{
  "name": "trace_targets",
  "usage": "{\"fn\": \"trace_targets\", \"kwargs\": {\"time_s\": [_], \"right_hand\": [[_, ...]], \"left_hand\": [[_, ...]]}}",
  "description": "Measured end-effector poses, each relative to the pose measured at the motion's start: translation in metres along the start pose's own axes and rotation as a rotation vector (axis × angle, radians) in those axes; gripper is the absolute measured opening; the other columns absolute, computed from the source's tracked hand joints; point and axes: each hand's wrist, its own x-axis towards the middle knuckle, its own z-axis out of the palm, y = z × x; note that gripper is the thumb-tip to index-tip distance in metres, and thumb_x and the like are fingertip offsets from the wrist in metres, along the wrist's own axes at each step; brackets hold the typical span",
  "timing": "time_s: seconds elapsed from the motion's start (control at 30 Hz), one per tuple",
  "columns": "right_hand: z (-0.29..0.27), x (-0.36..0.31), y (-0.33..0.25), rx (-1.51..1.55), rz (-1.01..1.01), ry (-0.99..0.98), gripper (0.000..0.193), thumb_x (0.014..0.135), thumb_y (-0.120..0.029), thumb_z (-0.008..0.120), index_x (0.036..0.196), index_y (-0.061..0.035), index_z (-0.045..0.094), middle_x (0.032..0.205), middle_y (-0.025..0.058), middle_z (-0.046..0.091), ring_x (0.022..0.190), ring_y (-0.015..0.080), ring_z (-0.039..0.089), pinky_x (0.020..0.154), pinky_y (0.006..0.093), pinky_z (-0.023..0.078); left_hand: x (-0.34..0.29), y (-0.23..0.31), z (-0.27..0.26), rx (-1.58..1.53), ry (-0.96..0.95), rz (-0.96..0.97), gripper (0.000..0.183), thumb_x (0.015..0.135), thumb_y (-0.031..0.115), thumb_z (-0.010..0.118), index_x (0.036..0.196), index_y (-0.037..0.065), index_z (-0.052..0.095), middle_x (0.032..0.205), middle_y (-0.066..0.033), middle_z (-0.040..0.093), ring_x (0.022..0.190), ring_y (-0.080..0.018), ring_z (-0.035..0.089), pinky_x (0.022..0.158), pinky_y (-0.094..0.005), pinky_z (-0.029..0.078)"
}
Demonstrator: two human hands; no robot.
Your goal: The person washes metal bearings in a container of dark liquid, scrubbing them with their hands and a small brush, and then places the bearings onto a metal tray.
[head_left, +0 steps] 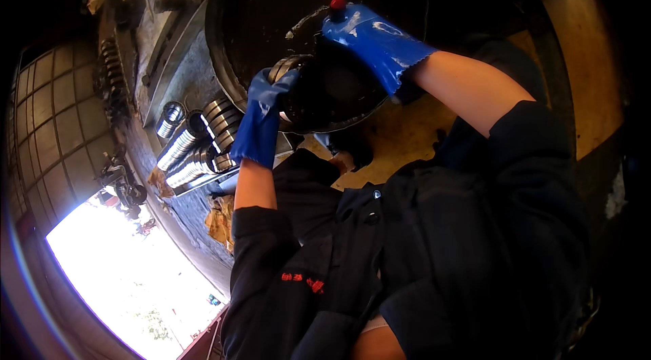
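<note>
My left hand (266, 102), in a blue rubber glove, grips a shiny metal ring (289, 65) at the near left side of a large round black tub (215, 54). The ring's lower part is hard to see against the dark. Over the tub, to the right, my right hand (359, 31) in a matching glove is closed around a dark handle with a red rounded end (338, 2). What lies at the other end of that handle is hidden. The inside of the tub looks dark and wet, with glints on it.
Left of the tub, several rows of shiny metal rings (220, 119) lie on a bench (193, 211). Crumpled brown paper (220, 222) is at its near edge. A coil spring (110, 61) sits farther left, beside a gridded window (61, 99). Yellowish floor (400, 149) shows below the tub.
</note>
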Motion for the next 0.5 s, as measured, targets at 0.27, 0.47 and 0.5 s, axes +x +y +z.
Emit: {"fn": "trace_targets", "kwargs": {"time_s": [0.27,0.47,0.5], "right_hand": [[0.047,-0.01,-0.004,0.203,-0.257,-0.346,0.037,0.099,-0.035,0.077,0.121,-0.0048,0.077,0.104,0.0085,0.078,0.098,0.0196,0.074,0.091,0.0348,0.059],[0.049,-0.003,-0.004,0.17,-0.163,-0.255,0.032,0.102,-0.032,0.072,0.118,-0.0046,0.077,0.101,0.0092,0.077,0.096,0.0197,0.072,0.09,0.0344,0.056],[0.042,-0.006,-0.01,0.133,-0.117,-0.219,0.032,0.103,-0.032,0.072,0.117,-0.0047,0.077,0.099,0.0084,0.076,0.093,0.0188,0.071,0.088,0.0339,0.055]], "left_hand": [[-0.051,-0.053,-0.022,-0.092,0.045,0.302,0.033,0.084,0.014,0.089,0.113,0.003,0.075,0.101,-0.0063,0.08,0.086,-0.0152,0.076,0.081,-0.0313,0.063],[-0.038,-0.043,-0.02,0.04,0.177,0.189,0.042,0.086,0.02,0.09,0.117,-0.002,0.072,0.102,-0.0094,0.08,0.089,-0.0193,0.076,0.084,-0.0322,0.062],[-0.044,-0.027,-0.012,-0.033,0.256,0.153,0.048,0.086,0.022,0.091,0.12,-0.004,0.071,0.102,-0.0131,0.079,0.092,-0.0201,0.076,0.086,-0.0315,0.061]]}}
